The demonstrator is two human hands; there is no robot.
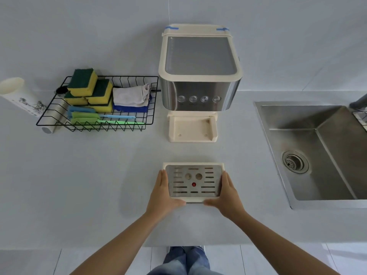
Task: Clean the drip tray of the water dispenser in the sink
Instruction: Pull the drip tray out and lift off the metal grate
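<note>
The drip tray (193, 182), cream plastic with a slotted metal grate and a red dot in its middle, is above the grey counter in front of the water dispenser (199, 76). My left hand (164, 193) grips its left side and my right hand (226, 195) grips its right side, thumbs along the near edge. The dispenser's cream base (191, 128) stands bare where the tray fits. The steel sink (317, 151) with a round drain (295, 162) lies to the right.
A black wire basket (99, 104) at the left holds yellow-green sponges (87, 86), folded cloths (131, 96) and long-handled brushes (103, 119). A white cylinder (17, 96) lies beside it. A tap (359, 103) shows at the sink's far right. The counter's front edge is near my legs.
</note>
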